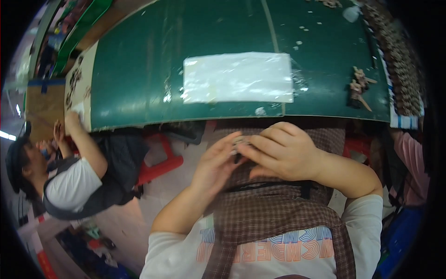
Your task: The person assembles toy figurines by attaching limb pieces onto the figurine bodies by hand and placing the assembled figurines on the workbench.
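My left hand (214, 163) and my right hand (284, 151) meet over my lap, just off the near edge of the green table (139, 83). Between their fingertips is a small beige and dark piece (239, 143), mostly covered by the fingers and slightly blurred. Both hands are closed on it, the right one bent over it from above. Two small figures (357, 88) in similar beige and brown lie on the table to the right, one against the other.
A white sheet under clear plastic (238, 77) lies mid-table. Rows of small brown pieces (395, 60) line the right edge. Tiny white scraps (298, 43) dot the far side. At left, a co-worker (74, 181) sits by a pale board (83, 86) bearing dark pieces; a red stool (160, 162) stands nearby.
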Demonstrator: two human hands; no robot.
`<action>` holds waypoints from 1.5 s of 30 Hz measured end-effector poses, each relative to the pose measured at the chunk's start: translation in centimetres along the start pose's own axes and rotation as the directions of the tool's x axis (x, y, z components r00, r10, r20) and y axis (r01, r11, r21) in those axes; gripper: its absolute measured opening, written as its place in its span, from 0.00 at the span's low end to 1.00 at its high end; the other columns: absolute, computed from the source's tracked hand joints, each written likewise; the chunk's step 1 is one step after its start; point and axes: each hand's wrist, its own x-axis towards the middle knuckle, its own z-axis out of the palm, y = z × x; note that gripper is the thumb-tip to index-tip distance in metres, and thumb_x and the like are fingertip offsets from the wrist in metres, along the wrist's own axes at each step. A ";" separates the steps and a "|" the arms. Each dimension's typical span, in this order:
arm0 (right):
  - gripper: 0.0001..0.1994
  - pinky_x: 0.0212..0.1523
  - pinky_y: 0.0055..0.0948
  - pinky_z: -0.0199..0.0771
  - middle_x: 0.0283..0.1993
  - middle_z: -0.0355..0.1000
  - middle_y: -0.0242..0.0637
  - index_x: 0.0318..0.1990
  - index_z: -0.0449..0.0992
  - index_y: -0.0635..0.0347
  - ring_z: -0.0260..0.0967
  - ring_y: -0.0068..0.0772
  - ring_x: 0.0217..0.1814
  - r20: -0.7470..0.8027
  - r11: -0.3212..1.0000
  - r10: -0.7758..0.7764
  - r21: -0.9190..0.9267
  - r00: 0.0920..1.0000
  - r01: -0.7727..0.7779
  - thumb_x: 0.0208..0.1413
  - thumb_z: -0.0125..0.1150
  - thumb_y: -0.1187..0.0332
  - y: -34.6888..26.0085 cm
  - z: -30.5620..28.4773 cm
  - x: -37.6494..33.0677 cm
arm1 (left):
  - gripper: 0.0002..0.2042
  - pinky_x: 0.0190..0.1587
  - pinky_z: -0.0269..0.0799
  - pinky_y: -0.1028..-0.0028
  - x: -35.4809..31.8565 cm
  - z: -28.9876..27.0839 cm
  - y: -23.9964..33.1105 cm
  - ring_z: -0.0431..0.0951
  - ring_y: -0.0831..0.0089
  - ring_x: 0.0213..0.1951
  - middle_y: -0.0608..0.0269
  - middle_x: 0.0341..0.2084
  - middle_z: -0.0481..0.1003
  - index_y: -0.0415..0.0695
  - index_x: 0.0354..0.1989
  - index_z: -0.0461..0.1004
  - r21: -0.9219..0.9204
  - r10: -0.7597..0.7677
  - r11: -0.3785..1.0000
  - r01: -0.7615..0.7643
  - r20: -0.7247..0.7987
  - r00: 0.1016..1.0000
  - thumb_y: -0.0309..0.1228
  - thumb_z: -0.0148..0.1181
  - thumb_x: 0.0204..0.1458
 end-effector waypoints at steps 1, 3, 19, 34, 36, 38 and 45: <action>0.29 0.41 0.31 0.71 0.46 0.71 0.36 0.52 0.75 0.60 0.71 0.31 0.40 0.020 0.999 0.008 0.049 1.000 -0.009 0.44 0.67 0.52 0.1 -0.3 0.1 | 0.21 0.57 0.70 0.68 0.2 -1.3 0.6 0.73 0.70 0.52 0.56 0.52 0.72 0.36 0.60 0.65 0.037 0.053 0.998 -0.051 -0.064 0.997 0.26 0.56 0.57; 0.25 0.40 0.30 0.71 0.46 0.72 0.34 0.51 0.76 0.55 0.71 0.32 0.40 -0.089 0.998 0.025 0.052 0.996 -0.020 0.46 0.67 0.53 1.1 -0.7 -0.2 | 0.18 0.56 0.71 0.65 1.6 -5.5 2.7 0.75 0.67 0.51 0.52 0.48 0.73 0.34 0.53 0.67 0.110 0.201 0.976 -0.188 -0.126 0.971 0.18 0.54 0.52; 0.21 0.51 0.43 0.74 0.50 0.77 0.42 0.44 0.81 0.56 0.75 0.44 0.51 -0.264 0.296 0.878 -0.354 0.398 -0.887 0.55 0.57 0.48 28.4 -8.3 6.6 | 0.12 0.50 0.71 0.64 4.1 12.0 0.8 0.76 0.54 0.47 0.52 0.42 0.77 0.41 0.45 0.76 0.728 -0.147 0.013 -0.686 0.680 0.719 0.33 0.58 0.56; 0.14 0.30 0.24 0.76 0.28 0.79 0.37 0.35 0.81 0.67 0.77 0.24 0.26 -0.048 0.531 0.847 0.106 0.529 -0.840 0.50 0.68 0.62 25.4 -11.0 -3.3 | 0.31 0.58 0.62 0.59 16.1 19.7 -5.2 0.65 0.54 0.56 0.52 0.51 0.69 0.34 0.52 0.69 0.614 0.203 -0.457 -0.644 0.777 0.596 0.37 0.72 0.40; 0.14 0.31 0.23 0.76 0.29 0.78 0.37 0.39 0.81 0.66 0.76 0.24 0.27 -0.072 0.515 0.857 0.071 0.511 -0.854 0.51 0.68 0.63 24.0 -11.4 -3.4 | 0.30 0.52 0.68 0.63 15.2 18.8 -4.5 0.70 0.54 0.49 0.51 0.49 0.69 0.33 0.51 0.68 0.568 0.192 -0.410 -0.714 0.819 0.541 0.31 0.73 0.39; 0.17 0.33 0.26 0.75 0.28 0.79 0.39 0.37 0.83 0.63 0.78 0.27 0.28 -0.135 0.545 0.837 0.111 0.530 -0.831 0.47 0.70 0.57 22.8 -11.2 -2.9 | 0.29 0.49 0.72 0.66 13.8 17.8 -3.7 0.72 0.57 0.48 0.51 0.49 0.70 0.34 0.51 0.69 0.649 0.191 -0.211 -0.731 0.761 0.620 0.29 0.73 0.39; 0.10 0.35 0.24 0.69 0.30 0.73 0.33 0.34 0.82 0.64 0.70 0.25 0.32 0.044 0.723 0.662 0.224 0.748 -0.653 0.46 0.71 0.68 14.8 -7.5 4.5 | 0.34 0.52 0.75 0.70 8.2 12.9 -1.2 0.73 0.68 0.53 0.51 0.57 0.68 0.35 0.65 0.56 0.533 -0.115 0.773 -0.344 0.651 0.751 0.12 0.62 0.47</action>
